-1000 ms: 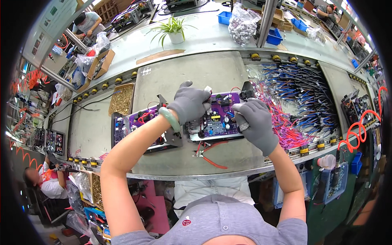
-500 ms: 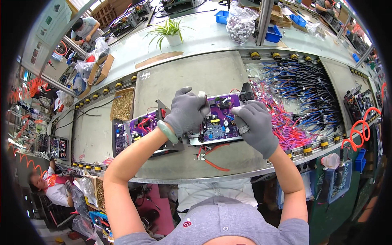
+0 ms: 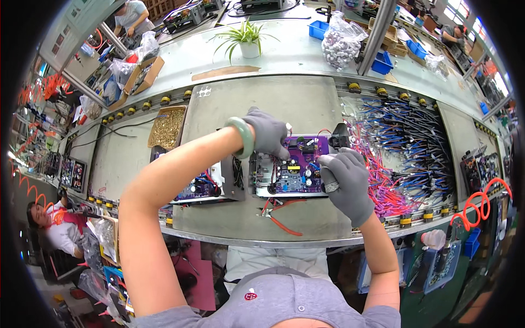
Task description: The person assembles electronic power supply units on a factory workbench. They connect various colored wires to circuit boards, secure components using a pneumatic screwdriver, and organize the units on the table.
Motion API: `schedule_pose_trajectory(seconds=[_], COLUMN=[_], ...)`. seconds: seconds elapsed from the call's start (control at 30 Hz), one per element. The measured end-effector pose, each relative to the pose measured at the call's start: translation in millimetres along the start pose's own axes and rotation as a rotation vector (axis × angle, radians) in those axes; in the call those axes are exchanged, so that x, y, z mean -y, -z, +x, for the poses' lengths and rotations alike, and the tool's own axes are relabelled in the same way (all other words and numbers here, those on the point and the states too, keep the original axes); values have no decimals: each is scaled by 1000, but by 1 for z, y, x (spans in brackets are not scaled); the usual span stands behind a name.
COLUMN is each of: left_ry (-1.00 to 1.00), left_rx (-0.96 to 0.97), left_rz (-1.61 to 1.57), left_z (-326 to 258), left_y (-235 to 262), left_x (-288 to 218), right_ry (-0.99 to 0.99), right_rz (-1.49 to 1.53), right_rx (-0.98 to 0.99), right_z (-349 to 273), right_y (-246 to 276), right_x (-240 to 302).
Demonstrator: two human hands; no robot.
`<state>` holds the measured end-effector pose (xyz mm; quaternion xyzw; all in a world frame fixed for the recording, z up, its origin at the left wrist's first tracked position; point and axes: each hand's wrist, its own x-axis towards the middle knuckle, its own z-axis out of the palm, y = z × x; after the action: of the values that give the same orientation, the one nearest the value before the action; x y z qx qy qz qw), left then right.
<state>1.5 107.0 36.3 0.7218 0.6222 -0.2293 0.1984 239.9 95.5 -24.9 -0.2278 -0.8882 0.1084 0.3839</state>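
Note:
My left hand (image 3: 266, 133), in a grey glove with a green bangle (image 3: 245, 136) at the wrist, is over the far left part of a purple circuit board (image 3: 301, 183) in a metal-edged unit. Its fingers are curled, and a small white piece (image 3: 289, 127) shows at a fingertip; I cannot make out its kind. My right hand (image 3: 346, 183), gloved too, is closed at the board's right side, and anything in its fingers is hidden. Pliers with red handles (image 3: 285, 224) lie just in front of the board. Partly under my left forearm sits a second board unit (image 3: 198, 188).
Many pink, blue and black wire leads (image 3: 402, 147) are heaped at the right. A tray of small brass-coloured parts (image 3: 168, 127) stands at the left. Beyond the line are a potted plant (image 3: 250, 49) and a bag of white parts (image 3: 340, 42). Other people work at the far left.
My left hand has moved farther back over the board, with its forearm now lying more across the second unit. My right hand stays by the board's right side. The view has shifted slightly.

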Motion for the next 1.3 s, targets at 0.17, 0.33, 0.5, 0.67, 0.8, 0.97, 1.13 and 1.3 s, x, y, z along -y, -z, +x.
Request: schedule_pose_trajectory(seconds=[0.17,0.33,0.5,0.67,0.8,0.97,1.13,1.3], left_ry=[15,-166,-331,-284,-147,-4,76,136], left_rx=[-4,-275,-1015,-1114,-1126,-1091,-1110,-656], left_rz=[71,-190,-225,-56,-197,-164,-89,-85], left_z=[20,13,-16,-44,-53,-55,-56,-58], left_y=[-1,-20,-53,-64,-75,-75,-84,-90], left_x=[6,17,20,2,-7,10,20,14], right_ry=[-7,7,-116,-274,-327,-294,-140,-80], right_rz=[3,-12,10,194,318,260,-225,-331], right_rx=[-10,-32,46,24,42,-56,249,390], right_z=[2,1,12,33,42,46,65,74], right_y=[-1,-1,10,-33,-81,-78,-80,-90], right_x=[1,0,19,44,40,44,22,23])
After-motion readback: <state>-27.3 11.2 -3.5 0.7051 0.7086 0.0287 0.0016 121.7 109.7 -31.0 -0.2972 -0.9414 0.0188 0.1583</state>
